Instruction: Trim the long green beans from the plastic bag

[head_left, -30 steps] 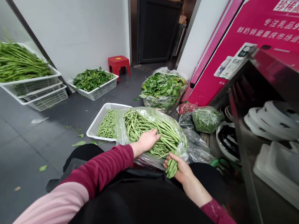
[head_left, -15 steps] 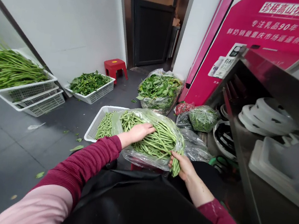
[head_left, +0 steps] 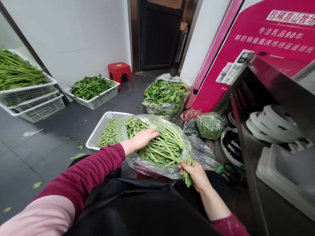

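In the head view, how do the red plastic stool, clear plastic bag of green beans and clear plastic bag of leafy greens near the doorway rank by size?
1. Bag of green beans (nearest the camera)
2. Bag of leafy greens
3. Red stool

one bean bag [head_left: 152, 168] at twelve o'clock, two leafy bags [head_left: 163, 111] at twelve and one, one stool [head_left: 119, 69] at eleven.

Floor [head_left: 1, 154]: dark grey tile | directly on it: white basket of green beans [head_left: 92, 136], white basket of leafy greens [head_left: 102, 99], red stool [head_left: 119, 72], clear bag of leafy greens [head_left: 163, 111], loose leaf [head_left: 36, 185] (one of several), white scrap [head_left: 32, 133] | metal shelf [head_left: 250, 145]: stacked white pieces [head_left: 274, 125], pale trays [head_left: 266, 170]
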`<control>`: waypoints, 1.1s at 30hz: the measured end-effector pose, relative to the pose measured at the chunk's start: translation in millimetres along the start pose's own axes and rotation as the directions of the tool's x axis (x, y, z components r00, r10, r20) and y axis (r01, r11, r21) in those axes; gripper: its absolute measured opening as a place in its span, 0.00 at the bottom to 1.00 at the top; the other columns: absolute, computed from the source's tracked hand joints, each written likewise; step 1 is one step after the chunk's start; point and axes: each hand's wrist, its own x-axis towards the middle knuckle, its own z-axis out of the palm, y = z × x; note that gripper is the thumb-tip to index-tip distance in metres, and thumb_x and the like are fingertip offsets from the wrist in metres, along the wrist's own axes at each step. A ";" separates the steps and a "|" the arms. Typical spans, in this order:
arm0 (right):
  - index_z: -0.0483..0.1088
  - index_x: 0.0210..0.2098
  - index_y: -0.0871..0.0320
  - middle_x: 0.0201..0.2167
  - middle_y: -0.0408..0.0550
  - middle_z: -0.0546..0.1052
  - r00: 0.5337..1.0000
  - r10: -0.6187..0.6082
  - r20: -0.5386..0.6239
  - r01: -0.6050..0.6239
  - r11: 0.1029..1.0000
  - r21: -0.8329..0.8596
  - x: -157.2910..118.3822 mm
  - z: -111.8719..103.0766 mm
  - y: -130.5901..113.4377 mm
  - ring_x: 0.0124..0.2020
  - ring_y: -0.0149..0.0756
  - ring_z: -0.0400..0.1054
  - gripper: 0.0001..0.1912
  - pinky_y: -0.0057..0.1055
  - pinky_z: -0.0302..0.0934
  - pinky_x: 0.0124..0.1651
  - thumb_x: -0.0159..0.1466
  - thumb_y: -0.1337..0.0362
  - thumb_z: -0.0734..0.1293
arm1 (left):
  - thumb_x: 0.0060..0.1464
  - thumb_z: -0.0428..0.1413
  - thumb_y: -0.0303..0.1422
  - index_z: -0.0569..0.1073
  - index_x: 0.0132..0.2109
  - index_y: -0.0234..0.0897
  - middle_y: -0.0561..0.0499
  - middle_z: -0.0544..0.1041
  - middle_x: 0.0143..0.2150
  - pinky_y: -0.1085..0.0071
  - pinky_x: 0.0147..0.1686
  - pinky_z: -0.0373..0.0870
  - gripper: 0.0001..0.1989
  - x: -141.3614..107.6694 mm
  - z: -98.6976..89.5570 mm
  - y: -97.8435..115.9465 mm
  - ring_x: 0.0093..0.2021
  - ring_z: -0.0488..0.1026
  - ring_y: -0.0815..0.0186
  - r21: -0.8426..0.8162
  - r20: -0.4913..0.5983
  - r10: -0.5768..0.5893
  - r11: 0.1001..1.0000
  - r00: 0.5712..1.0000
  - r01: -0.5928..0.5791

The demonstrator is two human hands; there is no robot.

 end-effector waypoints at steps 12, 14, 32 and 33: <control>0.68 0.21 0.59 0.12 0.44 0.70 0.915 -0.292 -0.277 0.019 0.719 -0.695 28.9 -9.2 -6.4 0.18 0.34 0.64 0.09 0.27 0.55 0.23 0.49 0.59 0.62 | 0.56 0.42 0.28 0.65 0.48 0.37 0.46 0.69 0.42 0.68 0.41 0.62 0.14 -37.5 -20.8 45.9 0.44 0.63 0.63 0.077 -0.038 0.126 0.989 0.991 -0.123; 0.66 0.20 0.59 0.12 0.44 0.69 0.928 -0.263 -0.264 0.039 0.775 -0.631 33.4 -3.3 -7.1 0.16 0.32 0.63 0.10 0.27 0.55 0.21 0.50 0.58 0.62 | 0.55 0.43 0.28 0.66 0.46 0.37 0.46 0.69 0.42 0.66 0.43 0.62 0.13 -39.3 -18.1 44.7 0.45 0.63 0.63 -0.006 -0.070 0.133 0.991 0.989 -0.134; 0.64 0.27 0.60 0.11 0.36 0.64 0.988 0.074 0.137 -0.019 0.931 -0.365 98.6 93.7 7.8 0.10 0.24 0.56 0.03 0.21 0.52 0.14 0.50 0.69 0.62 | 0.52 0.47 0.33 0.61 0.41 0.37 0.56 0.65 0.27 0.78 0.22 0.65 0.09 -16.3 -62.0 -21.0 0.22 0.65 0.76 -0.927 -0.314 -0.707 0.373 0.634 -0.043; 0.63 0.26 0.60 0.11 0.37 0.64 0.984 0.091 0.154 -0.033 0.939 -0.343 100.1 95.8 1.5 0.10 0.24 0.56 0.02 0.22 0.53 0.14 0.51 0.68 0.62 | 0.52 0.47 0.33 0.62 0.42 0.37 0.56 0.65 0.27 0.77 0.22 0.66 0.09 -23.9 -61.7 -17.4 0.22 0.65 0.75 -0.912 -0.298 -0.671 0.410 0.679 0.005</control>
